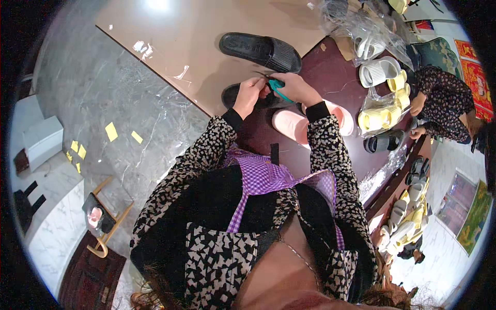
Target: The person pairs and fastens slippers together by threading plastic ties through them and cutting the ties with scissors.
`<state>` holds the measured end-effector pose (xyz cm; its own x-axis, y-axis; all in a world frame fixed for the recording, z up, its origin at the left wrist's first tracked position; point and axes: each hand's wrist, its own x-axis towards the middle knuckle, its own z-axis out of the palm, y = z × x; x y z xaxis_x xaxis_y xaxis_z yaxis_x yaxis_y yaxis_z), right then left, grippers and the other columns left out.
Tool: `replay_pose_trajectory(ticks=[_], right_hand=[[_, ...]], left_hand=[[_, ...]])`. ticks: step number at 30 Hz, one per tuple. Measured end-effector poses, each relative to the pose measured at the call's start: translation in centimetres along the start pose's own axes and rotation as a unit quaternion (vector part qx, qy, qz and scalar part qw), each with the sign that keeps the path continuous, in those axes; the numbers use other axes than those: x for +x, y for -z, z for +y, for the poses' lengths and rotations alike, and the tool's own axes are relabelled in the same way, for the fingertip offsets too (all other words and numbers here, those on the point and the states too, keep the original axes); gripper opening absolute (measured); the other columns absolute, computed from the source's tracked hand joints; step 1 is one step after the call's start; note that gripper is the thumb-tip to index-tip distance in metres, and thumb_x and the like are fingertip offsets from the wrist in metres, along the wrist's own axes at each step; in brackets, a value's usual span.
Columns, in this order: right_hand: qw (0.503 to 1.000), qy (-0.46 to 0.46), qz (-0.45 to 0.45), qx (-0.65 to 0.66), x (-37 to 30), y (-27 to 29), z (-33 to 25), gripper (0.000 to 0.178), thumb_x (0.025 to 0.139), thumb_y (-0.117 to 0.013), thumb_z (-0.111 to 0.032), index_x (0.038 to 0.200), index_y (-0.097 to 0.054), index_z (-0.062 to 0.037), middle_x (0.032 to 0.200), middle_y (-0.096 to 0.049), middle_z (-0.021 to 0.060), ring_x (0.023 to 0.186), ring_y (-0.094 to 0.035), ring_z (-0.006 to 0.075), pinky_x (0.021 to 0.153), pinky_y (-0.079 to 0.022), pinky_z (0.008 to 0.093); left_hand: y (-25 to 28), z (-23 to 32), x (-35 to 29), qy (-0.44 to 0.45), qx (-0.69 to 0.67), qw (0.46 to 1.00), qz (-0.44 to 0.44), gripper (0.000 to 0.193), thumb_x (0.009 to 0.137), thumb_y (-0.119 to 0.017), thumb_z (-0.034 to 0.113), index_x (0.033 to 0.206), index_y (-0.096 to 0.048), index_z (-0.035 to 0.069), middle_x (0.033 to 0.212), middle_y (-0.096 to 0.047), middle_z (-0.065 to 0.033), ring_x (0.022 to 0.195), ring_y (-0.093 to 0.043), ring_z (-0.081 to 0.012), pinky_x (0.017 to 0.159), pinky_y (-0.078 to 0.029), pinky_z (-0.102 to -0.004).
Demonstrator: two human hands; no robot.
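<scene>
My right hand [295,88] is closed around teal-handled scissors [277,89], whose dark blades point left. Close to the blades, my left hand [249,94] has its fingers pinched together; what they hold, if anything, is too small to make out. Beneath my hands lies a black slide slipper [230,96], partly covered by them. Another black slide slipper [260,51] lies just beyond on the table, its ribbed strap toward the right. A pink slipper [290,125] rests beside my right wrist, and a second pink one [342,116] is partly hidden behind my sleeve.
White scraps [142,48] dot the beige tabletop [201,20]. At the right are yellow slippers [380,119], a white slipper [380,71], clear plastic bags [356,23] and a black slipper [383,142]. Another person [444,101] works there. Yellow paper pieces [111,131] lie on the grey floor.
</scene>
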<state>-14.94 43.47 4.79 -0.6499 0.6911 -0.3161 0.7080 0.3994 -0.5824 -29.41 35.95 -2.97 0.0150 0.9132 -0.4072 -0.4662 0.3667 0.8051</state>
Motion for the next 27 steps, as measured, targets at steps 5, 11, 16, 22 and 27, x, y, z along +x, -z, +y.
replay_pose_trajectory(ticks=[5, 11, 16, 22, 27], right_hand=[[0.998, 0.008, 0.009, 0.065, 0.0, 0.1, 0.0, 0.038, 0.07, -0.063, -0.017, 0.104, -0.058, -0.0024, 0.085, -0.061, 0.0207, 0.077, -0.061, 0.0308, 0.067, -0.047, 0.032], [0.998, 0.007, 0.051, 0.034, -1.1, -0.3, 0.7, 0.044, 0.07, -0.063, -0.018, 0.111, -0.055, -0.0057, 0.094, -0.06, 0.0198, 0.086, -0.06, 0.0312, 0.073, -0.047, 0.0347], [0.997, -0.067, 0.027, -0.017, -1.4, -1.0, 1.2, 0.051, 0.07, -0.062, -0.022, 0.118, -0.051, -0.0088, 0.106, -0.058, 0.018, 0.097, -0.057, 0.0313, 0.082, -0.045, 0.0381], [0.999, -0.049, 0.004, -0.012, -1.3, -0.9, 1.2, 0.05, 0.076, -0.056, -0.033, 0.119, -0.05, -0.0089, 0.112, -0.057, 0.0164, 0.107, -0.052, 0.0327, 0.088, -0.041, 0.0416], [0.997, -0.065, -0.027, -0.014, -1.4, -0.6, 1.2, 0.055, 0.072, -0.061, -0.034, 0.12, -0.05, -0.0087, 0.114, -0.055, 0.0171, 0.108, -0.051, 0.032, 0.089, -0.04, 0.0403]], left_hand=[[0.0, 0.7, -0.4, 0.01, -0.012, 1.0, 0.01, 0.02, 0.09, -0.047, 0.014, 0.092, -0.058, -0.002, 0.069, -0.056, -0.0037, 0.06, -0.05, -0.0108, 0.057, -0.04, -0.0249], [0.7, 1.0, -0.6, -0.001, -0.036, 0.999, 0.015, 0.02, 0.09, -0.047, 0.014, 0.094, -0.058, -0.003, 0.069, -0.056, -0.0037, 0.061, -0.049, -0.0105, 0.057, -0.04, -0.0247], [0.8, 0.7, -0.2, 0.009, -0.04, 0.999, 0.011, 0.019, 0.09, -0.046, 0.012, 0.095, -0.057, -0.003, 0.07, -0.055, -0.0037, 0.061, -0.049, -0.0106, 0.056, -0.04, -0.025], [0.8, 0.5, 0.1, 0.021, -0.063, 0.998, 0.024, 0.019, 0.09, -0.046, 0.011, 0.096, -0.057, -0.003, 0.069, -0.055, -0.0033, 0.06, -0.05, -0.0107, 0.055, -0.04, -0.0249], [1.2, 0.3, 0.3, 0.011, -0.083, 0.996, 0.023, 0.02, 0.091, -0.046, 0.013, 0.097, -0.057, -0.002, 0.069, -0.055, -0.0028, 0.06, -0.05, -0.0106, 0.055, -0.04, -0.0249]])
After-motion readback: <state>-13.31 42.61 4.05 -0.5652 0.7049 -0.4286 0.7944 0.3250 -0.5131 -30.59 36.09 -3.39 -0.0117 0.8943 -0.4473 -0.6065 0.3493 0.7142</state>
